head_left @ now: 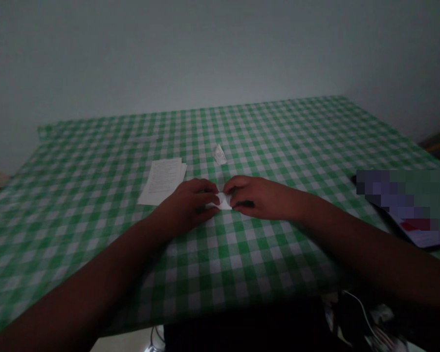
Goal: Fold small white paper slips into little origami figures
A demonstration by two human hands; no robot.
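Note:
A small folded piece of paper (225,201) with printed lines lies on the table between my two hands. My left hand (196,201) grips its left end, fingers bent and the thumb at the near edge. From the other side my right hand (254,196) pinches the right end, with the fingertips close to those of the left. Both hands partly hide the paper. A little beyond them sits a small folded paper shape (220,155), pointed at the top. Several printed sheets (164,178) are stacked loosely to the left, next to my left hand.
A green and white checked tablecloth (278,142) covers the table. At the right, past my right forearm, lies a dark-edged device (407,234), its screen blurred out. A pale wall (205,54) rises behind the table. A white cable (359,303) shows below the near edge.

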